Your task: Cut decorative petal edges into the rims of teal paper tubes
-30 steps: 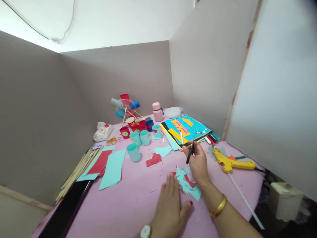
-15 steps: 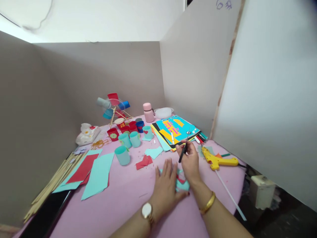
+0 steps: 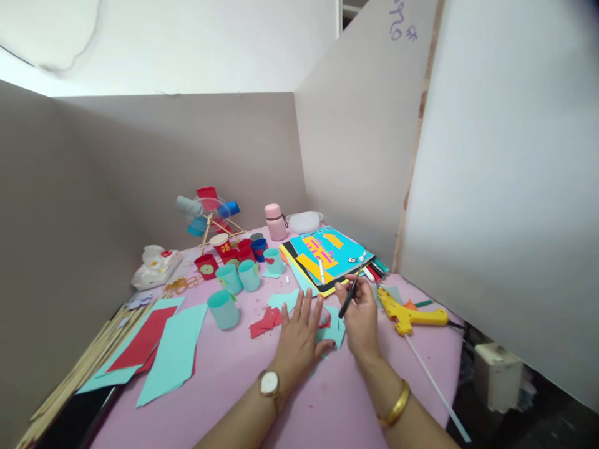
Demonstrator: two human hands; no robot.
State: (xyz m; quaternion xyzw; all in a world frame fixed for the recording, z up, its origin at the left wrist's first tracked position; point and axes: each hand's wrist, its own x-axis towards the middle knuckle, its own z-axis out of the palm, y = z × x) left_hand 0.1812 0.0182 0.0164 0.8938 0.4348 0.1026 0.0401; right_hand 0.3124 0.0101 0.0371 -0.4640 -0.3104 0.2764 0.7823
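My left hand [image 3: 299,333] lies flat on the pink cloth with its fingers spread, over the left side of some turquoise paper pieces [image 3: 337,338]. A bit of red paper [image 3: 327,320] shows among them, partly hidden by the fingers. Just right of these pieces, my right hand [image 3: 362,321] is raised, its fingers closed around a slim black-handled tool [image 3: 347,300] with a thin metal tip pointing up and away. Its exact kind is unclear. Beyond my left fingertips are red paper scraps [image 3: 266,323] and a turquoise offcut [image 3: 283,300].
Turquoise paper cups [image 3: 223,310] and red cups [image 3: 206,267] stand left of centre, before a cup wheel on sticks [image 3: 209,215]. Coloured sheets [image 3: 344,243] and a pink bottle [image 3: 276,222] are behind. A yellow glue gun [image 3: 412,315] lies right; paper strips [image 3: 175,352] lie left.
My left hand has slid slightly away from me and left, and the turquoise pieces have shifted the same way. The right hand still holds the black-handled tool. The view has tilted a little.
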